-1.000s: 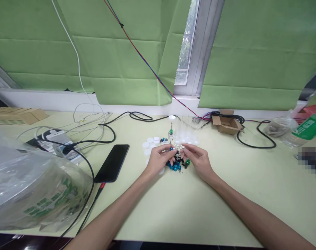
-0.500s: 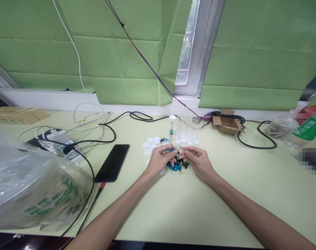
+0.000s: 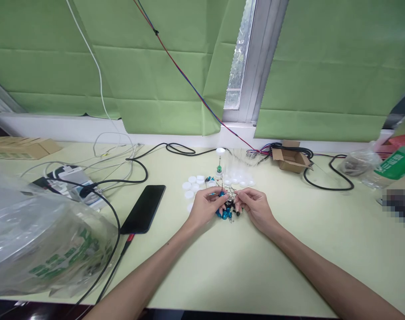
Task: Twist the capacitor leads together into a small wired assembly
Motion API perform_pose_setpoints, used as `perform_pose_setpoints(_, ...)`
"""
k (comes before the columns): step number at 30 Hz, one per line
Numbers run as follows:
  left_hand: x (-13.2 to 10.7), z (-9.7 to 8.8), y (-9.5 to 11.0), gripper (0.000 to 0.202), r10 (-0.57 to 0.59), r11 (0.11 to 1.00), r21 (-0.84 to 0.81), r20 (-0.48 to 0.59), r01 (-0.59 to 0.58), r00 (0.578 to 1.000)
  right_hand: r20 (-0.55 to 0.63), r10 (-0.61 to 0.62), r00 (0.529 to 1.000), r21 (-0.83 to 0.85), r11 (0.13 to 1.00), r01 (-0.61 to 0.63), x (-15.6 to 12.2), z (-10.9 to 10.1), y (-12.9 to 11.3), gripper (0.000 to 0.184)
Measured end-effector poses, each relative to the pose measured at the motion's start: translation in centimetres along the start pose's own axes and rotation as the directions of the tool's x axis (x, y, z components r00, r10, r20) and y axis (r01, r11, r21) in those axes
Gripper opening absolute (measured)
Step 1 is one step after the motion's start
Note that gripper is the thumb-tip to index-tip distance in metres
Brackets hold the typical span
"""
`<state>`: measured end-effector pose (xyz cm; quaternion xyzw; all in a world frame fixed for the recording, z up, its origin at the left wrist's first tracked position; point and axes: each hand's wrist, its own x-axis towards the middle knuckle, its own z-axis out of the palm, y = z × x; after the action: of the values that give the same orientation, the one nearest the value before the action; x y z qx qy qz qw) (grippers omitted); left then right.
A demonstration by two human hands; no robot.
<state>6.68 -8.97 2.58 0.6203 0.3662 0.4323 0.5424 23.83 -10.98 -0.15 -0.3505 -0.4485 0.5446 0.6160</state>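
Observation:
My left hand [image 3: 205,206] is closed in a pinch around a small blue part with a thin metal rod [image 3: 222,194] sticking up from it. Opposite it, my right hand [image 3: 254,205] pinches a thin silvery piece [image 3: 231,194], too small to name, against or close to the blue part. Beneath the fingertips lies a pile of blue and black small parts [image 3: 225,215], partly covered by the hands. Just beyond stands a green part with a thin rod [image 3: 219,169]. White round caps [image 3: 188,186] lie left of it, and clear plastic tubes [image 3: 237,173] to its right.
A black phone [image 3: 144,209] lies left of my hands. Further left are a large plastic bag [image 3: 49,240], a power strip [image 3: 77,182] and tangled cables. An open cardboard box [image 3: 291,160] and a black cable [image 3: 325,188] sit at the back right of the table [image 3: 305,222].
The silvery piece in my right fingers now lies more level, pointing toward the blue part. The rod in my left hand stands more upright. Both hands stay nearly in place.

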Motion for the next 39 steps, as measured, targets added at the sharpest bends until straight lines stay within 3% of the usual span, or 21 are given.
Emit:
perform_pose_setpoints(9, -0.13, 0.32, -0.32, 0.023, 0.048, 0.998, 0.040, 0.027, -0.049, 0.999, -0.060, 0.019, 0.998, -0.085, 0.996, -0.024, -0.15, 0.42, -0.73, 0.036)
perform_pose_setpoints(17, -0.28, 0.37, 0.10, 0.023, 0.045, 0.997, 0.062, 0.030, -0.047, 0.999, -0.098, 0.026, 0.995, -0.133, 0.990, -0.039, -0.25, 0.52, -0.82, 0.039)
perform_pose_setpoints(22, -0.24, 0.38, 0.15, 0.023, 0.054, 0.997, 0.052, 0.046, -0.056, 0.997, -0.092, -0.025, 0.995, -0.171, 0.985, 0.009, -0.31, 0.46, -0.70, 0.039)
perform_pose_setpoints(30, 0.12, -0.07, -0.04, 0.024, 0.000, 1.000, 0.000, -0.029, 0.000, 1.000, -0.074, -0.210, 0.975, -0.293, 0.939, 0.180, -0.54, 0.56, -0.74, 0.028)
perform_pose_setpoints(39, 0.15, -0.08, -0.03, 0.025, -0.010, 1.000, -0.023, -0.025, 0.009, 1.000, -0.074, -0.203, 0.976, -0.333, 0.928, 0.168, -0.52, 0.46, -0.47, 0.022)
